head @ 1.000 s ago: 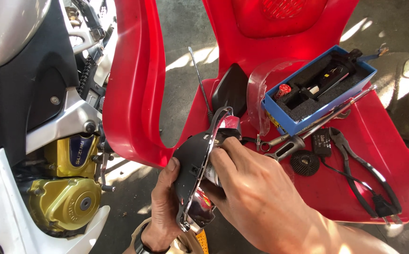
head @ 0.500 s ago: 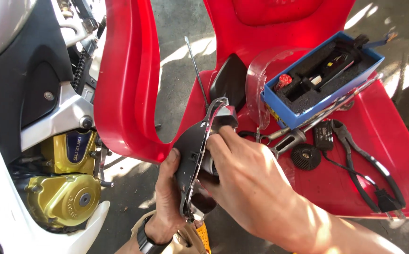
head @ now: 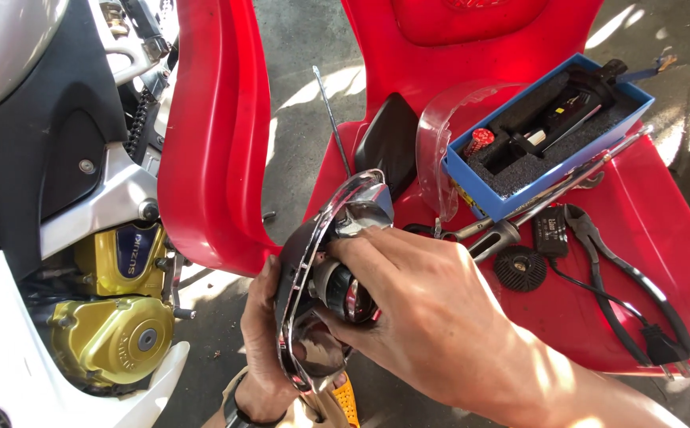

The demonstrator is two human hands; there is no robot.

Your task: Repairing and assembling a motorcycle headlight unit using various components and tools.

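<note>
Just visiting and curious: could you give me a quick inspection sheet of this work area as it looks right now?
Surface: red plastic chair used as a bench.
Job's things: headlight assembly, chrome reflector showing.
Clutter: blue box, pliers, round black cap, clear lens.
Hands: left hand grips the assembly from below; right hand grasps its bulb housing.
Cables: black lead with plug.
Surroundings: motorcycle with gold engine cover, concrete floor.
</note>
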